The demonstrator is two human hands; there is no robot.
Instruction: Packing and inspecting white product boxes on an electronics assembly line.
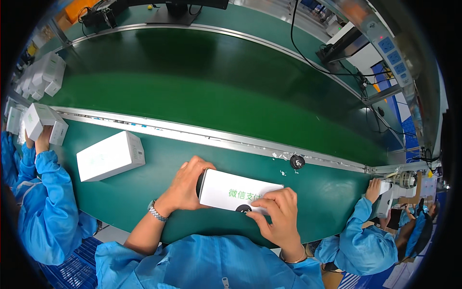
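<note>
A white box (226, 189) with green lettering lies in front of me, tilted slightly down to the right. Its left end, where a dark edge shows, is gripped by my left hand (185, 185). With thumb and forefinger, my right hand (279, 216) pinches at a black round sticker (243, 208) on the box's near edge. The sticker seems to fold over that edge, its lower part out of sight. Beyond the right hand, a black disc (297, 162) with white marks rests on the bench, with small white scraps around it.
Another white box (110, 156) stands to the left on the green bench (159, 149). A metal rail (207, 138) separates the bench from the green conveyor belt (216, 91). Co-workers in blue sleeves handle white boxes at both sides. A socket strip (394, 58) and cables hang upper right.
</note>
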